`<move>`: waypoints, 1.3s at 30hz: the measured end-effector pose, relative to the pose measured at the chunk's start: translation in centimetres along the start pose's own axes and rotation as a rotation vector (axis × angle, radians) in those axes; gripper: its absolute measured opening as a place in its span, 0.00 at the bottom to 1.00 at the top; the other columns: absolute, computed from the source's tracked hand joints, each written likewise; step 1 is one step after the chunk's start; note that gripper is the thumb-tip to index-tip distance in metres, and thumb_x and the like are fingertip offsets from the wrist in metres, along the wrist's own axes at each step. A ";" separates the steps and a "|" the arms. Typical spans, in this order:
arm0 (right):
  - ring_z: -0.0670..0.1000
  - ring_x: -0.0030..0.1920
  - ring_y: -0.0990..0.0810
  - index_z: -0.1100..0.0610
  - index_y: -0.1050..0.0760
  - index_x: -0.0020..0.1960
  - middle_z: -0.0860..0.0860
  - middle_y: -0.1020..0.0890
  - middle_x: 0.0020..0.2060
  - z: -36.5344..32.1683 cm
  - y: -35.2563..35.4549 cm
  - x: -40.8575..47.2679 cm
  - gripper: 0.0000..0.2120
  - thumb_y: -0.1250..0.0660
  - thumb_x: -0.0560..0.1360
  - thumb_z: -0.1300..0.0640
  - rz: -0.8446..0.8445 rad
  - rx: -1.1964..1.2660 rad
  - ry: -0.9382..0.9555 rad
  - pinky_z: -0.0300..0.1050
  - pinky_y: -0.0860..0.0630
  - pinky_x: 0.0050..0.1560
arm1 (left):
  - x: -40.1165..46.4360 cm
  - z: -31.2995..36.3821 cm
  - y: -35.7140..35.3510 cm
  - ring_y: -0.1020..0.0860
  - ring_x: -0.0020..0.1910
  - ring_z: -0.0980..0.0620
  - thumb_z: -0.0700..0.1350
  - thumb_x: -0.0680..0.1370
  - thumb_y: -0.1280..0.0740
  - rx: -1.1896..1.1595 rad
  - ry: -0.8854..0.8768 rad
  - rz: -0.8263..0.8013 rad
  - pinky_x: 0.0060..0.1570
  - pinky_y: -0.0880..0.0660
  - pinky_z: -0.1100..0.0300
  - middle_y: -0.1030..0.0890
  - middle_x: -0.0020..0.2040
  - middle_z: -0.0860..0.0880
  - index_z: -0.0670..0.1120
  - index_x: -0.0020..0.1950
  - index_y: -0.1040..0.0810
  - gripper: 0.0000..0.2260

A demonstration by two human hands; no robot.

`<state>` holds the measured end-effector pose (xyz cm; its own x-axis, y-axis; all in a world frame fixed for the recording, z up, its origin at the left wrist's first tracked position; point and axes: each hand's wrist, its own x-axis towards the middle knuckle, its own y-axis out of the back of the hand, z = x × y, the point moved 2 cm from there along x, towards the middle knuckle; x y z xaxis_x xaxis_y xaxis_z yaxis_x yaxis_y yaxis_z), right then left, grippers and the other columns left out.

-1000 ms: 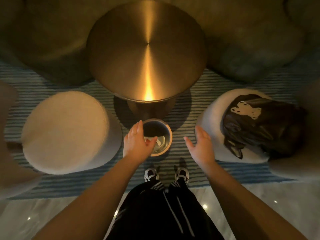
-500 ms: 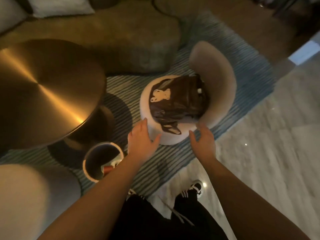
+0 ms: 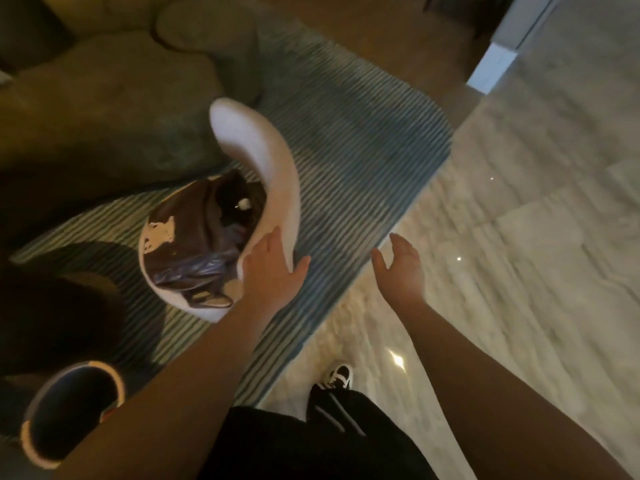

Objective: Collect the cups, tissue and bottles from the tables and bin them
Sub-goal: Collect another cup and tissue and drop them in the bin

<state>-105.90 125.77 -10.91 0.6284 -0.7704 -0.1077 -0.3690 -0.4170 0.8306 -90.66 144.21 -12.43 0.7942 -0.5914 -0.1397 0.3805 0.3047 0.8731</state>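
Observation:
A round bin (image 3: 33,434) with a pale rim stands on the floor at the lower left, dark inside, with a scrap of red and white showing at its right edge. My left hand (image 3: 272,268) hangs open in front of a white chair, fingers straight, holding nothing. My right hand (image 3: 401,263) is open too, over the edge of the rug, empty. No cup, tissue or bottle lies in plain sight outside the bin.
A white curved-back chair (image 3: 273,168) holds a dark brown bag (image 3: 194,233) with a white bear print. A striped blue rug (image 3: 346,161) covers the floor; pale marble floor (image 3: 519,254) lies to the right. A green sofa (image 3: 114,105) sits at the back left.
My view has swung to the right. The brass table has left the frame, the bin has slid to the lower left, and both empty hands now hang near the chair and rug edge.

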 end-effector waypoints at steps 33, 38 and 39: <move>0.54 0.70 0.33 0.56 0.34 0.71 0.54 0.29 0.70 13.6 17.5 59.9 0.26 0.42 0.79 0.43 -0.012 -0.036 -0.016 0.51 0.36 0.70 | 54.3 35.8 -6.8 0.39 0.72 0.42 0.63 0.76 0.40 -0.013 -0.026 0.076 0.69 0.41 0.45 0.40 0.75 0.41 0.43 0.76 0.48 0.37; 0.56 0.70 0.33 0.60 0.34 0.71 0.57 0.29 0.69 11.2 17.6 71.0 0.26 0.41 0.79 0.46 -0.045 -0.005 0.035 0.53 0.35 0.70 | 63.3 38.4 -6.2 0.39 0.71 0.42 0.61 0.76 0.39 -0.035 0.025 0.092 0.68 0.41 0.44 0.40 0.75 0.42 0.43 0.76 0.48 0.37; 0.56 0.70 0.33 0.60 0.34 0.71 0.57 0.29 0.69 10.7 17.5 73.5 0.26 0.41 0.79 0.46 -0.048 -0.008 0.047 0.52 0.35 0.70 | 65.4 38.9 -6.2 0.39 0.71 0.42 0.61 0.76 0.39 -0.042 0.040 0.087 0.68 0.41 0.44 0.40 0.75 0.42 0.44 0.77 0.49 0.37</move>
<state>-73.52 56.70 -10.18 0.6770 -0.7258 -0.1215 -0.3322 -0.4488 0.8296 -59.49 74.61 -8.79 0.8430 -0.5314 -0.0831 0.3280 0.3855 0.8624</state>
